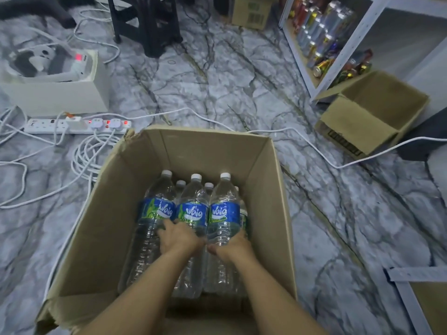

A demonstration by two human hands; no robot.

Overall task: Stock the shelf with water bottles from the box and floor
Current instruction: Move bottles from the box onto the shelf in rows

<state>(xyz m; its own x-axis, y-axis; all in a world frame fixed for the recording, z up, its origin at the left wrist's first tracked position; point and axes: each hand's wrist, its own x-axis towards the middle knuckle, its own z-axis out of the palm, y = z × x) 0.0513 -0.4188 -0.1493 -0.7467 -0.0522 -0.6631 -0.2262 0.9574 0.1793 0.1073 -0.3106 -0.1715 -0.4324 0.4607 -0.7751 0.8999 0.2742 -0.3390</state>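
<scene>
From the head view, an open cardboard box (101,233) sits on the marbled floor (242,81) at near centre. It holds upright water bottles with white caps and blue labels, three in the near row and more caps showing behind them. The left hand (180,238) lies across the middle bottle (193,197), just below its label, with fingertips (162,228) reaching onto the left bottle (157,197); whether it is actually gripping cannot be told. The right hand (238,245) clasps the right bottle (223,201) low on its body, thumb on the bottle's left side and fingers round its right. At far right stands the shelf (347,43), its low tier packed with drink cans (316,32). Just beside its foot lies a second cardboard box (372,112), open. To the far left of the bottle box, a white power strip (77,124) lies among loose white cables (84,160).
</scene>
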